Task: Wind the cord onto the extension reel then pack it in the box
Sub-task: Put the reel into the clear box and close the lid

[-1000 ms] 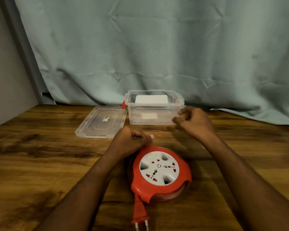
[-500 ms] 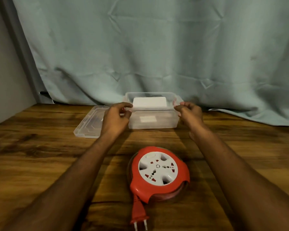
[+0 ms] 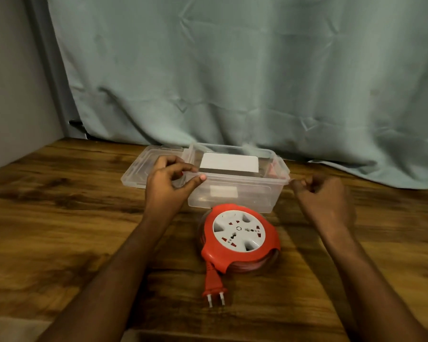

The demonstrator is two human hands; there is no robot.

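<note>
The red extension reel (image 3: 240, 236) with a white socket face lies flat on the wooden table, its cord wound in. Its red plug (image 3: 214, 290) sticks out toward me. Just behind it and touching it stands the clear plastic box (image 3: 252, 197), open on top, with a white card (image 3: 229, 162) inside. My left hand (image 3: 166, 186) pinches the box's left front rim. My right hand (image 3: 324, 193) is blurred, with its fingers curled right at the box's right rim corner; whether it grips the rim I cannot tell.
The clear lid (image 3: 139, 169) lies flat to the left of the box, partly behind it. A teal curtain (image 3: 232, 82) hangs along the back of the table, and a grey wall (image 3: 15, 95) stands on the left.
Both hands left the reel and took the box by its sides. The box has slid toward me and now sits against the reel. The reel stayed put.
</note>
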